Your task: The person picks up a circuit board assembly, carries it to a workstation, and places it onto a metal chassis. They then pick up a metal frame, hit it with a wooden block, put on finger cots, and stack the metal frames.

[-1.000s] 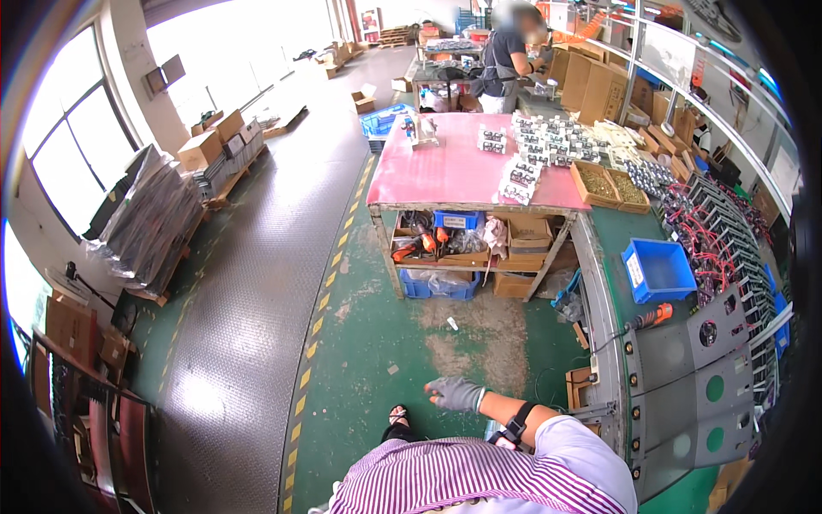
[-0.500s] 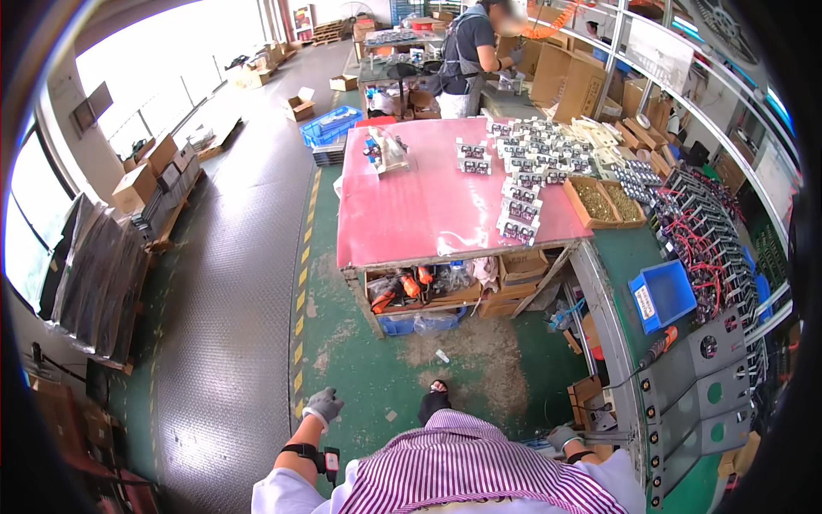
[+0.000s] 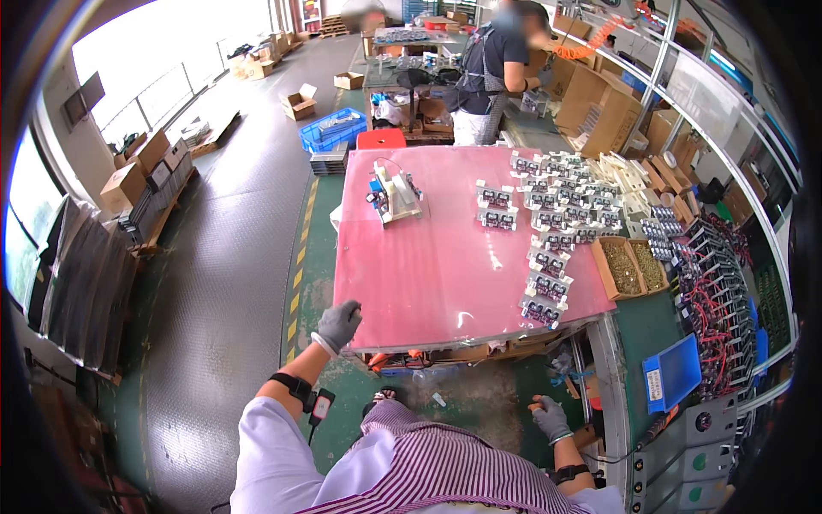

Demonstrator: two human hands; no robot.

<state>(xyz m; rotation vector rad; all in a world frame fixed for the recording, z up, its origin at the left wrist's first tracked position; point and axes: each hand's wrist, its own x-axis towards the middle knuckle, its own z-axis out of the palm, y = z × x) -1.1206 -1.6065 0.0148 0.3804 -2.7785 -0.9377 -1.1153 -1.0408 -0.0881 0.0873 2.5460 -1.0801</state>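
Observation:
My left hand [image 3: 340, 325], in a grey glove with a pale cuff, hovers by the near left corner of a table with a pink-red cover [image 3: 419, 291]. Its fingers are curled and nothing shows in them. Lower right, over the floor, my right hand [image 3: 550, 420] wears a grey glove with bare fingertips. Its fingers are loosely bent and apart, with nothing seen in them. On the table's far left sits a small white and blue assembly [image 3: 394, 195]. Pale brackets with dark parts [image 3: 548, 287] stand in rows along the table's right side.
Two cardboard trays of small brass-coloured parts [image 3: 621, 265] lie on the right bench near a blue bin [image 3: 672, 373] and a row of wired parts [image 3: 715, 291]. Beyond the table a co-worker [image 3: 488, 77] stands at another bench. A blue crate [image 3: 332, 128] is on the floor at the far left.
I have come closer to the pink-red table, which now looks larger and nearer. My left hand has risen to its near edge. My right hand has come forward, away from the bench side.

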